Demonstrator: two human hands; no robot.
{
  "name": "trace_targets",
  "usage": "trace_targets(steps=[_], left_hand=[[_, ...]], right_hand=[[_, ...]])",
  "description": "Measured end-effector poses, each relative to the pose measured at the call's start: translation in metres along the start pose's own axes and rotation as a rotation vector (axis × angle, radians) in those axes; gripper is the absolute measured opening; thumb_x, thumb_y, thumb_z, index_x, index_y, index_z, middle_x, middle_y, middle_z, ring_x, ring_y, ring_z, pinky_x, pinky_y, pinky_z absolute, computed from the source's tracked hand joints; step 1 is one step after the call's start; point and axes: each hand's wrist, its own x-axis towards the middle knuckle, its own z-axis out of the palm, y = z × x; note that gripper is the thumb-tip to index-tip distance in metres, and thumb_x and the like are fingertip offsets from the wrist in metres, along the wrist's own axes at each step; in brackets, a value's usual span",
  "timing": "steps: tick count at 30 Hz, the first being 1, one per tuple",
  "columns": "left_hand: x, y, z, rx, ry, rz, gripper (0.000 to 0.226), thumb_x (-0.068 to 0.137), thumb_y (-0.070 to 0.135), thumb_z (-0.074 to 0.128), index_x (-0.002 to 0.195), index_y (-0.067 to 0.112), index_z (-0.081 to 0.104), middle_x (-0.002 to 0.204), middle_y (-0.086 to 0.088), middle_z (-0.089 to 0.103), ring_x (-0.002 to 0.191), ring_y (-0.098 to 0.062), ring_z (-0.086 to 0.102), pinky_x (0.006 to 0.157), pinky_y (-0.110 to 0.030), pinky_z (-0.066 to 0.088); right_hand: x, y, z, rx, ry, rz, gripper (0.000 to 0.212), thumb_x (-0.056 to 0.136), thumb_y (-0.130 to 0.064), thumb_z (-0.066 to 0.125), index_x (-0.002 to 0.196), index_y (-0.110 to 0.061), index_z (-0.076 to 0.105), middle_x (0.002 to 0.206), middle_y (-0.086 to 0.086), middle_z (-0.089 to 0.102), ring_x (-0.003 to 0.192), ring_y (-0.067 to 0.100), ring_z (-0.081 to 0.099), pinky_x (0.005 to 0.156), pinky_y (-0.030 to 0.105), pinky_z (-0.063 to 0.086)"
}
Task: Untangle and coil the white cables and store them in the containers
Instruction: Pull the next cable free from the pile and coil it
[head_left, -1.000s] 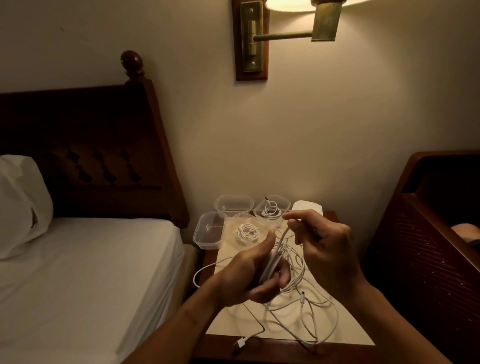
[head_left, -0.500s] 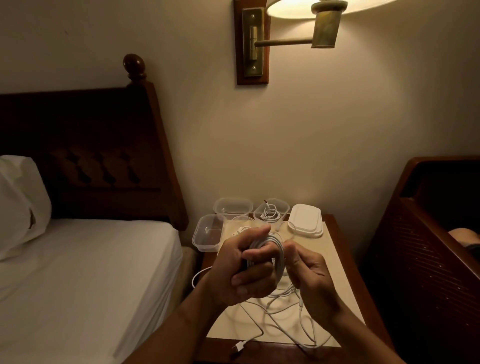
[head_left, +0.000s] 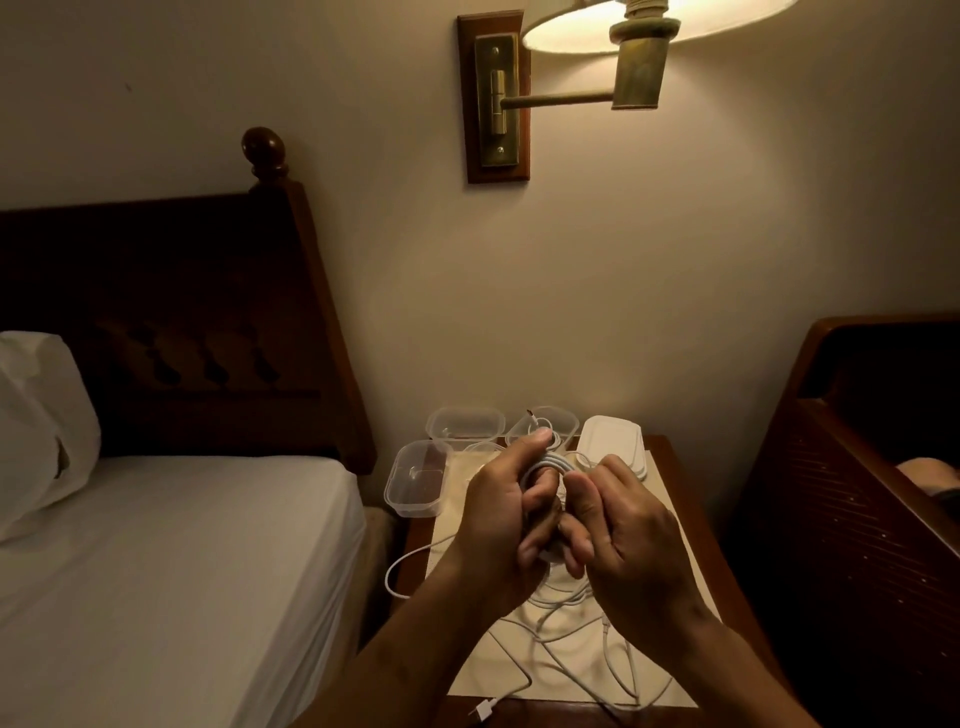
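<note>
My left hand grips a partly wound coil of white cable above the nightstand. My right hand is closed against it and pinches the strand beside the coil. The loose rest of the cable lies in tangled loops on the cream mat below, with a plug at the front edge and one loop hanging off the left side. Clear plastic containers stand at the back: one at the left, one behind it, and one with a coiled cable inside. Another container is mostly hidden by my hands.
A stack of white lids lies at the back right of the wooden nightstand. A bed with white sheet is close on the left, a dark wooden bed frame on the right. A wall lamp hangs overhead.
My right hand has come down from its raised position and closed in against the left hand, laying another turn on the coil. The coil has grown and the loose loops have shrunk.
</note>
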Motion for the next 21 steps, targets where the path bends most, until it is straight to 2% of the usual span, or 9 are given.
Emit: trace_targets(steps=[5, 9, 11, 14, 16, 18, 21], left_hand=[[-0.006, 0.002, 0.014, 0.046, 0.204, 0.118, 0.059, 0.098, 0.037, 0.060, 0.047, 0.014, 0.040, 0.035, -0.005, 0.035, 0.033, -0.020, 0.049, 0.042, -0.024, 0.041], [-0.007, 0.004, 0.018, 0.119, 0.317, 0.200, 0.048, 0.096, 0.031, 0.066, 0.056, 0.010, 0.050, 0.040, -0.004, 0.040, 0.034, -0.020, 0.048, 0.041, -0.024, 0.040], [-0.009, 0.007, 0.017, 0.129, 0.317, 0.203, 0.046, 0.095, 0.034, 0.068, 0.059, 0.011, 0.051, 0.044, -0.002, 0.039, 0.034, -0.016, 0.044, 0.040, -0.023, 0.034], [-0.008, 0.012, 0.014, 0.079, 0.236, 0.068, 0.052, 0.098, 0.042, 0.061, 0.054, 0.018, 0.045, 0.049, 0.001, 0.029, 0.039, -0.010, 0.029, 0.041, -0.023, 0.023], [-0.006, 0.013, 0.011, 0.087, 0.206, 0.014, 0.052, 0.100, 0.040, 0.058, 0.053, 0.021, 0.046, 0.051, 0.002, 0.026, 0.041, -0.009, 0.024, 0.041, -0.022, 0.021], [-0.005, 0.014, 0.009, 0.108, 0.193, 0.025, 0.053, 0.101, 0.033, 0.057, 0.050, 0.023, 0.044, 0.050, 0.002, 0.025, 0.039, -0.009, 0.022, 0.038, -0.020, 0.019], [-0.006, 0.016, 0.009, 0.091, 0.190, 0.058, 0.053, 0.101, 0.025, 0.056, 0.049, 0.023, 0.044, 0.047, 0.003, 0.027, 0.035, -0.008, 0.023, 0.036, -0.017, 0.021]], right_hand=[[0.005, -0.008, -0.012, 0.003, -0.030, -0.033, 0.037, 0.104, -0.045, 0.032, 0.080, -0.026, 0.052, 0.078, -0.014, 0.046, 0.070, 0.015, 0.052, 0.054, 0.014, 0.038], [0.006, -0.011, -0.019, -0.036, -0.013, -0.046, 0.038, 0.103, -0.044, 0.033, 0.081, -0.022, 0.056, 0.079, -0.015, 0.047, 0.074, 0.011, 0.054, 0.055, 0.012, 0.041], [0.006, -0.012, -0.021, -0.079, 0.000, -0.075, 0.037, 0.103, -0.043, 0.034, 0.081, -0.022, 0.055, 0.078, -0.015, 0.046, 0.074, 0.010, 0.053, 0.053, 0.010, 0.040], [0.005, -0.013, -0.022, -0.133, -0.012, -0.082, 0.036, 0.104, -0.043, 0.034, 0.081, -0.023, 0.052, 0.077, -0.017, 0.043, 0.070, 0.010, 0.051, 0.051, 0.011, 0.040], [0.002, -0.010, -0.020, -0.146, -0.040, -0.061, 0.037, 0.104, -0.044, 0.034, 0.082, -0.022, 0.055, 0.077, -0.016, 0.044, 0.070, 0.011, 0.052, 0.051, 0.012, 0.039], [-0.001, -0.010, -0.019, -0.041, -0.087, -0.019, 0.038, 0.104, -0.044, 0.034, 0.083, -0.022, 0.057, 0.078, -0.013, 0.048, 0.072, 0.013, 0.054, 0.053, 0.012, 0.039], [-0.004, -0.009, -0.027, 0.266, -0.199, 0.055, 0.032, 0.103, -0.030, 0.039, 0.089, -0.015, 0.064, 0.085, -0.007, 0.057, 0.078, 0.018, 0.055, 0.063, 0.017, 0.042]])
